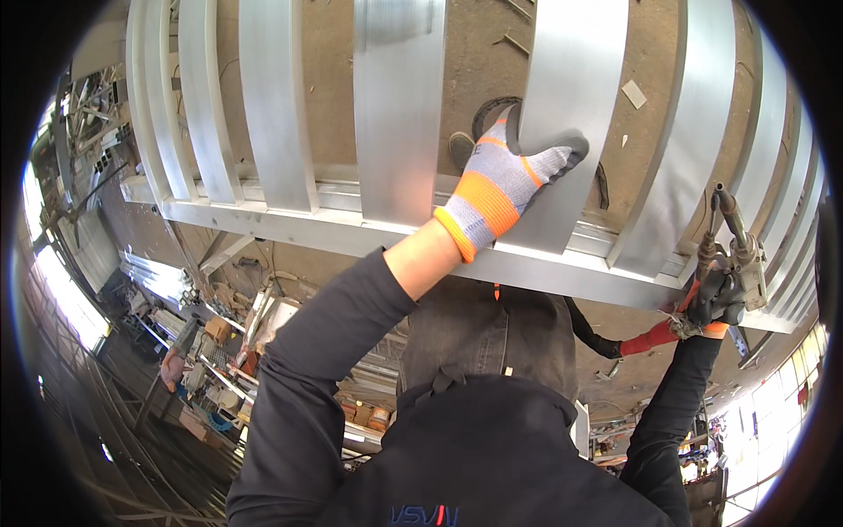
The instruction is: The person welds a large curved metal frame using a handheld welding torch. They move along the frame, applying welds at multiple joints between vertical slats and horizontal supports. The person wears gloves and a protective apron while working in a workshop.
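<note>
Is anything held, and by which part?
Right hand: a tool, by its lower part. Left hand: on a slat, fingers at its left edge; whether it grips cannot be told.

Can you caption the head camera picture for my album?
Left grip rests on a shiny metal slat; right grip holds a tool.

The grey glove (490,186) is banded orange, the slats (399,114) silver, the sleeves (303,351) black.

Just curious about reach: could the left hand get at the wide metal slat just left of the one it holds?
Probably yes: the left hand is close to the neighbouring slat, and nothing visible blocks the gap. It would likely need to release the held slat first.
</note>
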Demonstrator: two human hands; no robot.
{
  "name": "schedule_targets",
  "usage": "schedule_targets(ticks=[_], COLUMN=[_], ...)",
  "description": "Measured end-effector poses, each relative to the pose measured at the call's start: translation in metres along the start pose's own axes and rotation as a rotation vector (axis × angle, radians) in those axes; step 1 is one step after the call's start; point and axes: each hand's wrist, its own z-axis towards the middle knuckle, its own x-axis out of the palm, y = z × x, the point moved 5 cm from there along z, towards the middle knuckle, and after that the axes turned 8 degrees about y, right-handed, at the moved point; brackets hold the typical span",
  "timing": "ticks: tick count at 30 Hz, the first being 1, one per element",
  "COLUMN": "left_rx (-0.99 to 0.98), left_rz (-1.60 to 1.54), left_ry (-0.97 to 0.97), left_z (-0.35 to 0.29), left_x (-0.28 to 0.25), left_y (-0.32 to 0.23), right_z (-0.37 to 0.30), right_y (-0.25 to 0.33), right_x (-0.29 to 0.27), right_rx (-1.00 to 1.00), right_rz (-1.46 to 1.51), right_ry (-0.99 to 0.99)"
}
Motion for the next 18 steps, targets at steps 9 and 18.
schedule_targets(ticks=[9, 18], left_rx=[0.675, 1.017], left_rz=[2.057, 2.116], left_ry=[0.897, 0.944], left_z=[-0.001, 0.031], left_x=[0.134, 0.093], left_y=[-0.094, -0.054], right_z=[-0.012, -0.01], right_y=[-0.017, -0.058], right_x=[0.011, 0.05], right_rx=[-0.055, -0.091], right_rz=[0.089, 0.281], right_ry=[0.03, 0.085])
